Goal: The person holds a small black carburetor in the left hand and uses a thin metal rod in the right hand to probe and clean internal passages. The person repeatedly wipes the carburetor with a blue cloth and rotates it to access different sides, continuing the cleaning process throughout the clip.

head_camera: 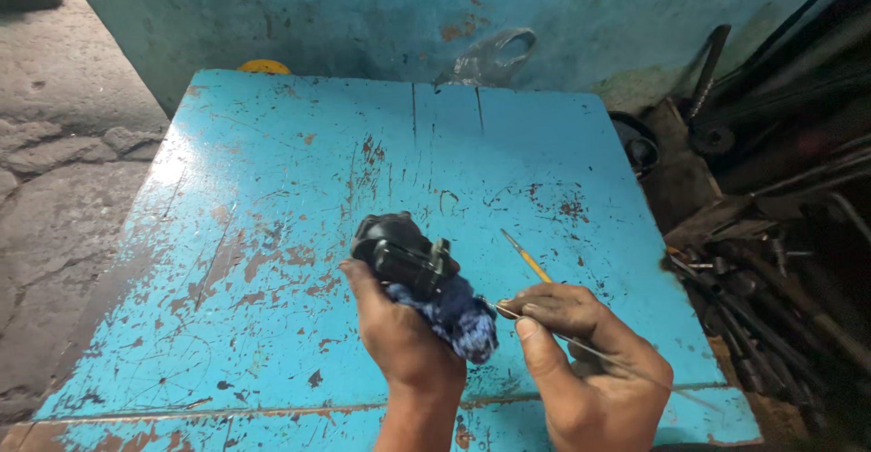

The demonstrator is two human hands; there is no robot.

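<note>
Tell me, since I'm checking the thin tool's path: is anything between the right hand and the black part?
Partly. The left hand holds the black part wrapped in a blue cloth, and that cloth lies between the part and the right hand. The right hand's thin wire meets the cloth's edge; the part's top is uncovered.

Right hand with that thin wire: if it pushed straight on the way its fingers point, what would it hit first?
Probably the blue rag under the black part in the left hand. The right hand points up-left, its wire tip already at the rag. Depth is hard to judge from one view.
</note>
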